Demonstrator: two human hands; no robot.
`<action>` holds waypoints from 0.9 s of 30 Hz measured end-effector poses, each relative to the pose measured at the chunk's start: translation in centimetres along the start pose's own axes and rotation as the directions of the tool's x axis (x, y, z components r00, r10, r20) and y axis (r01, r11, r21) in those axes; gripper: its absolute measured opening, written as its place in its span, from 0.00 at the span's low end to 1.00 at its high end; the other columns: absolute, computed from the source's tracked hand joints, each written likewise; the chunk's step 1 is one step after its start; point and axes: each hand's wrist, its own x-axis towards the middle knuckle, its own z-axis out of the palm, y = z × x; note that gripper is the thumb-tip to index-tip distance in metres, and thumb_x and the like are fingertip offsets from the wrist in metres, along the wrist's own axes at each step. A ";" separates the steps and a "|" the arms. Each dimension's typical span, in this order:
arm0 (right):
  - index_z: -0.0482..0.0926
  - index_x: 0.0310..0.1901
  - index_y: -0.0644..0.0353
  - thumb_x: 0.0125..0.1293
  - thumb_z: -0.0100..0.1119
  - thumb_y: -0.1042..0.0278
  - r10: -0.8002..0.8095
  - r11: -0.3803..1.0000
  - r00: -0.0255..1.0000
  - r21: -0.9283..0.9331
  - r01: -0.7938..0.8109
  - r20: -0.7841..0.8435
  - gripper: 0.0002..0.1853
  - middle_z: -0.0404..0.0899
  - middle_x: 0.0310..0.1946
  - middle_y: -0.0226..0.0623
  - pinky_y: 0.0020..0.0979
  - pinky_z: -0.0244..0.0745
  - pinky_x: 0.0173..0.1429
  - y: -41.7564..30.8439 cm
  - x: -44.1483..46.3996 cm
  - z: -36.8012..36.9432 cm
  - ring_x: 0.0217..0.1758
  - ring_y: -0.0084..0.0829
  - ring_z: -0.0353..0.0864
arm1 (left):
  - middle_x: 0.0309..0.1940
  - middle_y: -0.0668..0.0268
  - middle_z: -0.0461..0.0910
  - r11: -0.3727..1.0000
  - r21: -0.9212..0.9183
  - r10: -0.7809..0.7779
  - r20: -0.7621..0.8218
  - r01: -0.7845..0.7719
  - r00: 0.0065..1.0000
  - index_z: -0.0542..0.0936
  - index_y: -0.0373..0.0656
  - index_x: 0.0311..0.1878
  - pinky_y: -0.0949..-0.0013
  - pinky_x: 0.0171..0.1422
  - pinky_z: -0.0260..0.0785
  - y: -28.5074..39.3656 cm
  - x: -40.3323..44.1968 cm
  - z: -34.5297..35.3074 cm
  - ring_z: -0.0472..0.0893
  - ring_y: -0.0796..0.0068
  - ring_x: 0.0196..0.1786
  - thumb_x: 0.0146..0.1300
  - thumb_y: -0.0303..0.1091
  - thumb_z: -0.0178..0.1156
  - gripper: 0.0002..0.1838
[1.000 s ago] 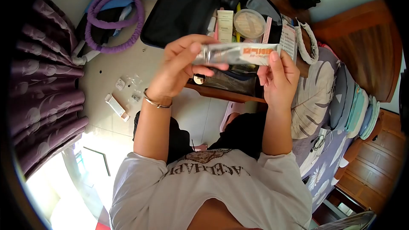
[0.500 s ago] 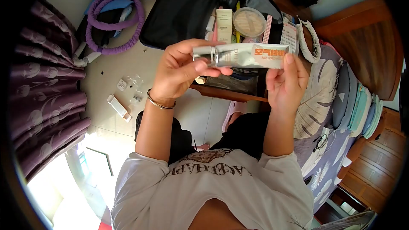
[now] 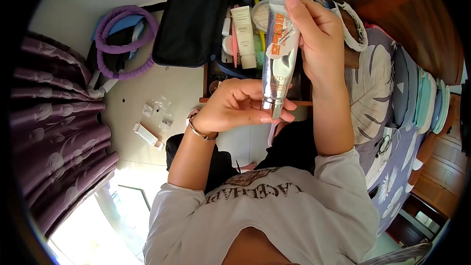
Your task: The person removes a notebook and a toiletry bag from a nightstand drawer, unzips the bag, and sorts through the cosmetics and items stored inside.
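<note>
A silver tube (image 3: 283,54) with orange lettering stands nearly upright in the picture, its narrow capped end toward my body. My left hand (image 3: 235,105), with a bracelet at the wrist, pinches the cap end between thumb and fingers. Around the wide, flat end, the thumb and fingers of my right hand (image 3: 316,29) are closed. Just behind the tube lies an open black case (image 3: 189,19) holding a pale green tube (image 3: 243,34) and a round compact (image 3: 261,15) that the silver tube partly covers.
Purple padded rings (image 3: 101,37) lie at the back left. An open small box (image 3: 148,136) and clear wrapping (image 3: 162,104) are on the floor. Purple curtains (image 3: 59,132) hang at the left. A bed with a leaf-pattern pillow (image 3: 370,93) is at the right.
The silver tube has turned from lying crosswise to nearly upright, lettered end away from my body. My right hand has moved up and my left hand down and to the right.
</note>
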 end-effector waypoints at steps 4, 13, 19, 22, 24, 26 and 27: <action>0.76 0.24 0.62 0.67 0.59 0.60 -0.058 0.998 0.998 -0.012 0.058 0.038 0.17 0.66 0.15 0.19 0.17 0.52 0.23 -0.2 -0.1 0.1 0.18 0.09 0.60 | 0.47 0.42 0.79 0.999 0.047 -0.008 -0.096 0.013 0.995 0.68 0.24 0.60 0.67 0.45 0.77 0.1 -0.1 0.4 0.83 0.54 0.47 0.54 0.19 0.62 0.29; 0.75 0.23 0.60 0.66 0.60 0.59 -0.083 0.993 0.996 -0.080 0.086 0.040 0.17 0.67 0.15 0.20 0.17 0.53 0.23 -1.0 -0.8 0.4 0.18 0.09 0.60 | 0.45 0.44 0.80 0.996 0.087 0.021 -0.087 -0.013 0.996 0.68 0.24 0.60 0.69 0.41 0.77 -0.2 -0.4 0.0 0.84 0.57 0.43 0.52 0.19 0.64 0.30; 0.78 0.36 0.63 0.60 0.66 0.68 -0.161 0.984 0.979 -0.058 0.169 0.124 0.09 0.66 0.17 0.20 0.16 0.55 0.24 -0.3 -1.8 0.4 0.20 0.09 0.61 | 0.45 0.47 0.80 0.994 0.108 0.048 -0.127 -0.034 0.991 0.70 0.27 0.59 0.67 0.45 0.75 0.0 -0.3 -0.4 0.83 0.60 0.44 0.55 0.20 0.62 0.26; 0.76 0.50 0.65 0.52 0.72 0.72 -0.190 0.957 0.967 -0.186 0.221 0.171 0.23 0.64 0.18 0.22 0.16 0.57 0.24 0.6 -2.7 -0.2 0.21 0.11 0.63 | 0.50 0.52 0.79 0.993 0.112 0.051 -0.108 -0.039 0.993 0.70 0.32 0.61 0.62 0.57 0.73 0.2 -0.4 -0.8 0.81 0.65 0.50 0.61 0.16 0.57 0.23; 0.74 0.54 0.65 0.50 0.74 0.72 -0.083 0.969 0.983 -0.218 0.117 0.162 0.29 0.66 0.21 0.24 0.16 0.60 0.24 0.2 -3.8 0.0 0.21 0.12 0.63 | 0.50 0.54 0.79 0.991 0.121 0.077 -0.112 -0.064 0.991 0.70 0.32 0.61 0.64 0.57 0.73 0.0 -0.3 -0.9 0.80 0.66 0.50 0.61 0.16 0.58 0.23; 0.70 0.59 0.65 0.47 0.76 0.70 -0.112 0.928 0.968 -0.325 0.183 0.225 0.36 0.69 0.26 0.28 0.20 0.66 0.27 1.0 -4.2 -0.3 0.24 0.18 0.67 | 0.49 0.57 0.80 0.960 0.279 0.083 -0.291 0.001 0.953 0.71 0.33 0.61 0.66 0.57 0.73 0.0 -0.2 -0.7 0.80 0.69 0.50 0.61 0.15 0.57 0.23; 0.69 0.60 0.65 0.46 0.76 0.70 -0.165 0.870 0.959 -0.423 0.252 0.232 0.38 0.69 0.28 0.30 0.23 0.69 0.30 1.4 -4.5 -0.1 0.26 0.21 0.69 | 0.45 0.55 0.81 0.913 0.407 0.154 -0.392 0.020 0.907 0.72 0.33 0.60 0.68 0.52 0.75 -0.6 0.1 -0.6 0.82 0.67 0.46 0.58 0.17 0.60 0.24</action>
